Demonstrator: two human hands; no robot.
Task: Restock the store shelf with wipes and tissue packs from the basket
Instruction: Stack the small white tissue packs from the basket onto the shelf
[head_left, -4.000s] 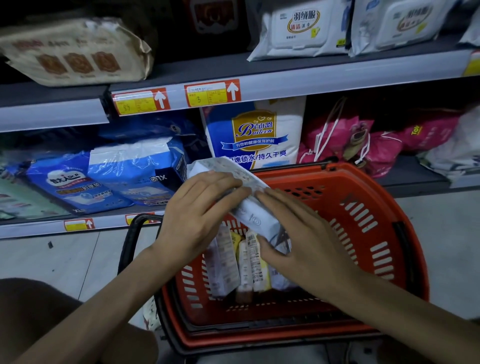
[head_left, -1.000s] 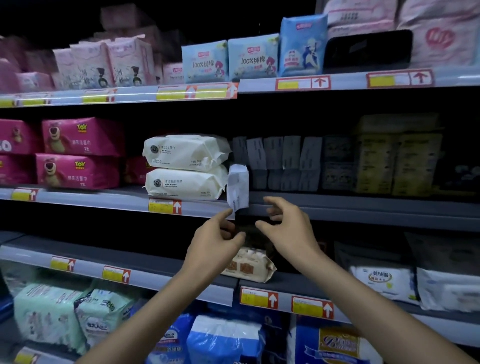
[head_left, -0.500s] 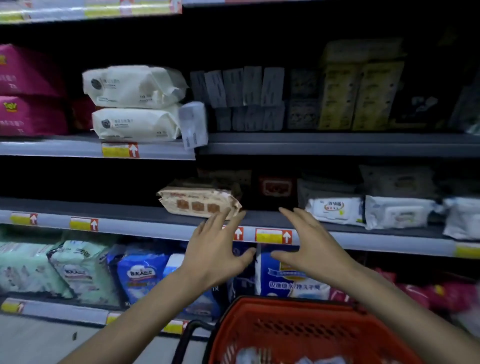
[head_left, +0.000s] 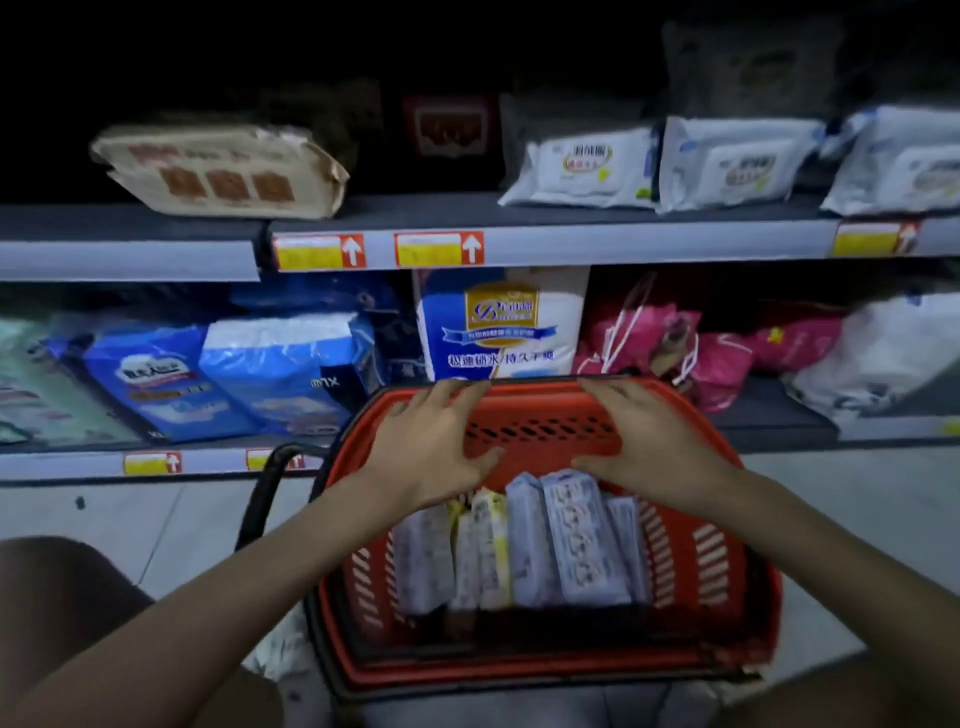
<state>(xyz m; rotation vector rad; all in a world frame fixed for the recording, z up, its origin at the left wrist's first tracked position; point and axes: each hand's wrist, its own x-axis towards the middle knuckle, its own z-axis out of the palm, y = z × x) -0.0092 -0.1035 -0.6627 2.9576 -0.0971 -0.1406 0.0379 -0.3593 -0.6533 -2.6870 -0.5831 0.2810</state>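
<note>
Both hands, left (head_left: 431, 447) and right (head_left: 644, 441), hover with fingers spread, holding nothing, above packs (head_left: 519, 551) in the red basket (head_left: 727, 551).

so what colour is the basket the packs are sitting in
Red-orange with a black handle; the basket shows best in the head view.

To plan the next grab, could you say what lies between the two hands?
Only the slotted far wall of the red plastic basket, in the head view.
</note>
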